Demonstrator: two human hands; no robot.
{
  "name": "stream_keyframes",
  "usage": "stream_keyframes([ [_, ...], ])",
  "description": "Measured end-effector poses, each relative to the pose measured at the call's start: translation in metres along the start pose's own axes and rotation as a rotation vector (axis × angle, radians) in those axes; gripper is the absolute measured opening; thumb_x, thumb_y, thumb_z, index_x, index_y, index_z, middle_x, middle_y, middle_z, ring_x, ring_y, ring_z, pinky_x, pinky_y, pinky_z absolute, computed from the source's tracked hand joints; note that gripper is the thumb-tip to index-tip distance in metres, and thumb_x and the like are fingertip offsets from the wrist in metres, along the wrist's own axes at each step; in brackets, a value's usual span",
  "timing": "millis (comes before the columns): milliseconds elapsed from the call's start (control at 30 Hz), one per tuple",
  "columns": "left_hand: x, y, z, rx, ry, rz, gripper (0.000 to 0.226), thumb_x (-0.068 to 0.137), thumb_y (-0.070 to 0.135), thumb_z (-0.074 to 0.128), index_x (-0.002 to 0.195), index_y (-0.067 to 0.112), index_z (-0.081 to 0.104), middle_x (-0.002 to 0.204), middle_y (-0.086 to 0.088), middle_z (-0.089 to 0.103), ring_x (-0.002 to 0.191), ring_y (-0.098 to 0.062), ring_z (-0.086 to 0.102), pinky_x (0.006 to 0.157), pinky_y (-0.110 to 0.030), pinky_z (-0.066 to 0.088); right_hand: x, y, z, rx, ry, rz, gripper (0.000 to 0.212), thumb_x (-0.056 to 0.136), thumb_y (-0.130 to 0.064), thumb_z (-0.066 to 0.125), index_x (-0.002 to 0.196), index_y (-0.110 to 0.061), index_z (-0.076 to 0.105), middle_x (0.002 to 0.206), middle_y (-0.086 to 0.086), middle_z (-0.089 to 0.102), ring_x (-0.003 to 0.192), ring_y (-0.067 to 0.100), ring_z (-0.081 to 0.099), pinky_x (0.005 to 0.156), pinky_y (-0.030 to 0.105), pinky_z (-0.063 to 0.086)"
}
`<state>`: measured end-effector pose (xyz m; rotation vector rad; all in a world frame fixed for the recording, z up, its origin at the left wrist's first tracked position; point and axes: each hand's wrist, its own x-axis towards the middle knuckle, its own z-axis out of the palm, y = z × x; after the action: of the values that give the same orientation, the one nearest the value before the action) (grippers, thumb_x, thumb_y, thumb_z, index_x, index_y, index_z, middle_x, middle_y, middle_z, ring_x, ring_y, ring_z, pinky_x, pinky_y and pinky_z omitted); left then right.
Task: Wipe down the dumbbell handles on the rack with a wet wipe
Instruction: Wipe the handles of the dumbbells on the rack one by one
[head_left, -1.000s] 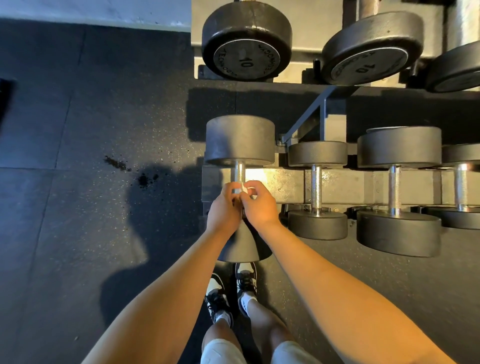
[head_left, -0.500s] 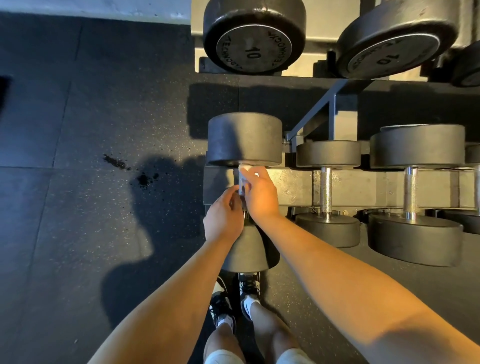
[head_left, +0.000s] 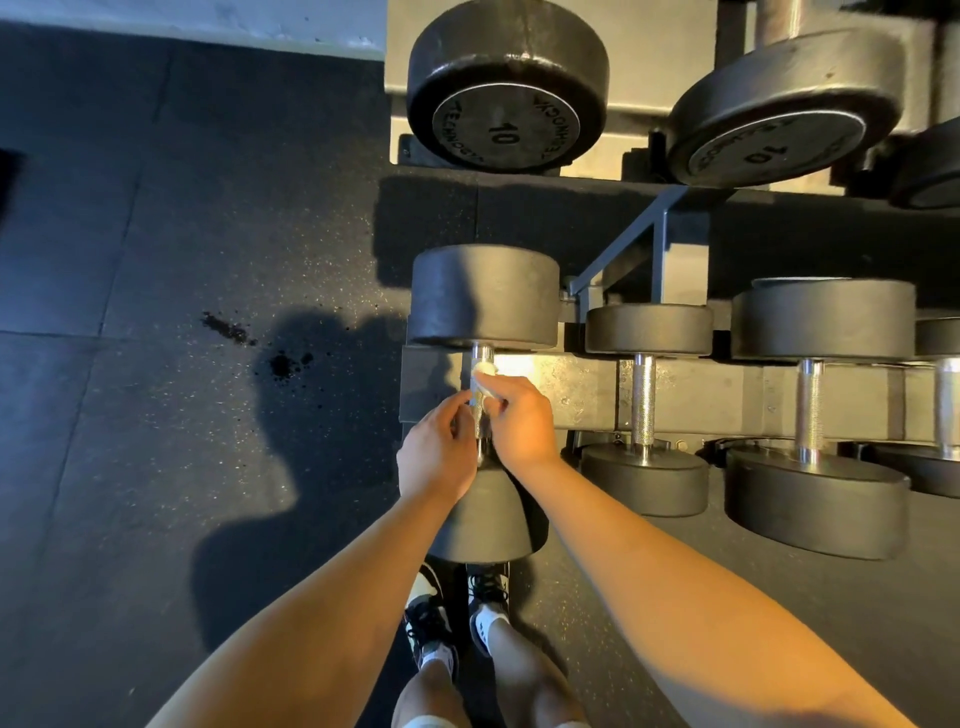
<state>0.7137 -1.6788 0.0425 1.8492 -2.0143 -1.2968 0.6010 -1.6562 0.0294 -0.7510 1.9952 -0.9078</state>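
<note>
- Two hands meet at the leftmost dumbbell on the low tier. My right hand (head_left: 519, 421) pinches a small crumpled white wet wipe (head_left: 485, 370) against the knurled steel handle (head_left: 482, 357), close to the far head.
- My left hand (head_left: 439, 452) sits at the left side of the same bar with its fingers curled toward it. I cannot tell whether it clamps the steel or only steadies it.
- The wipe is soft, limp and damp. I judge it will bunch up and slide off unless fingertips keep it wrapped round the bar, thumb on one side, fingers on the other, cloth between.
- The handle is stiff, round and rough. Its knurling should drag at the cloth, so I would expect short strokes along the bar with a twist to work better than one long pull.
- The big round black rubber heads (head_left: 485, 296) look heavy. The dumbbell lies cradled in the grey metal rack (head_left: 571, 384), and I would leave it there, since wiping pressure is unlikely to shift it.
- The bar's near end is hidden between my hands, so I cannot see how much of it the wipe has reached.
- To the right, a second steel handle (head_left: 644, 402) and a third steel handle (head_left: 810, 410) stand well apart from my hands. I judge they come next.
</note>
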Motion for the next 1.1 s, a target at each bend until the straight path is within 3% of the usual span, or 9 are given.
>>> stream_keyframes([
  [67,0.0,0.001,-0.001,-0.012,0.003,-0.007,0.037,0.108,0.04,0.035,0.137,0.036,0.058,0.125,0.011,0.067,0.1,-0.004,0.056,0.087,-0.026,0.046,-0.002,0.003,-0.005,-0.021,-0.028,0.031,0.034,0.098,-0.002,0.059,0.129,-0.011,0.066,0.128,0.007,0.066,0.121,0.02,0.06,0.092,-0.002,0.034],
  [233,0.001,-0.002,0.001,-0.034,0.004,-0.006,0.038,0.107,0.041,0.036,0.136,0.037,0.059,0.123,0.01,0.069,0.106,-0.009,0.064,0.091,-0.033,0.055,0.014,-0.015,-0.009,0.101,0.062,0.088,0.038,0.101,-0.01,0.056,0.139,-0.018,0.06,0.139,-0.002,0.059,0.13,0.014,0.053,0.11,0.025,0.041],
  [333,0.001,-0.002,0.002,-0.033,0.009,-0.015,0.038,0.106,0.041,0.036,0.136,0.038,0.059,0.12,0.011,0.07,0.102,-0.01,0.065,0.09,-0.036,0.057,0.009,-0.017,-0.004,0.127,0.03,0.136,0.043,0.101,-0.009,0.056,0.142,-0.021,0.056,0.143,-0.001,0.057,0.132,0.016,0.052,0.103,0.018,0.04],
  [467,0.0,0.001,0.0,-0.032,0.001,-0.026,0.039,0.105,0.041,0.036,0.136,0.039,0.059,0.116,0.009,0.071,0.1,-0.012,0.066,0.089,-0.04,0.057,-0.007,-0.004,-0.009,0.032,-0.064,0.135,0.044,0.099,-0.001,0.056,0.142,-0.015,0.056,0.146,0.003,0.054,0.138,0.019,0.046,0.106,0.016,0.031],
  [567,-0.001,-0.001,0.0,-0.035,-0.011,-0.024,0.038,0.105,0.042,0.035,0.136,0.039,0.059,0.113,0.01,0.071,0.097,-0.01,0.066,0.087,-0.038,0.057,-0.003,-0.007,-0.008,0.067,-0.037,0.134,0.044,0.1,-0.002,0.056,0.141,-0.016,0.056,0.144,0.003,0.056,0.134,0.018,0.049,0.102,0.013,0.033],
  [700,0.003,-0.004,-0.002,-0.039,-0.038,-0.002,0.037,0.106,0.04,0.037,0.135,0.038,0.06,0.111,0.01,0.07,0.094,-0.007,0.065,0.082,-0.031,0.056,0.01,-0.01,-0.008,0.144,0.012,0.131,0.044,0.099,-0.006,0.059,0.141,-0.021,0.057,0.131,0.0,0.065,0.109,0.01,0.061,0.105,0.025,0.047],
  [833,-0.001,-0.009,-0.004,-0.063,-0.081,-0.028,0.036,0.107,0.035,0.038,0.131,0.034,0.063,0.1,0.011,0.071,0.083,-0.003,0.064,0.067,-0.019,0.046,-0.003,0.0,-0.01,0.065,-0.063,0.165,0.047,0.096,-0.006,0.064,0.141,-0.016,0.056,0.142,0.003,0.057,0.132,0.017,0.051,0.115,0.033,0.039],
  [967,-0.004,-0.008,-0.004,-0.06,-0.084,-0.015,0.037,0.107,0.033,0.036,0.13,0.03,0.065,0.111,0.008,0.071,0.091,-0.006,0.062,0.07,-0.017,0.043,-0.012,0.008,-0.015,-0.244,-0.177,0.238,0.027,0.095,-0.007,0.063,0.121,-0.006,0.071,0.118,0.013,0.071,0.102,0.021,0.064,0.087,0.026,0.05],
  [1100,-0.003,-0.009,-0.005,-0.049,-0.091,-0.027,0.034,0.108,0.035,0.035,0.125,0.034,0.064,0.098,0.012,0.067,0.083,-0.001,0.06,0.065,-0.018,0.042,-0.005,-0.001,-0.013,-0.133,-0.099,0.212,0.033,0.095,-0.01,0.065,0.128,-0.008,0.067,0.11,0.006,0.069,0.103,0.02,0.063,0.089,0.025,0.048],
])
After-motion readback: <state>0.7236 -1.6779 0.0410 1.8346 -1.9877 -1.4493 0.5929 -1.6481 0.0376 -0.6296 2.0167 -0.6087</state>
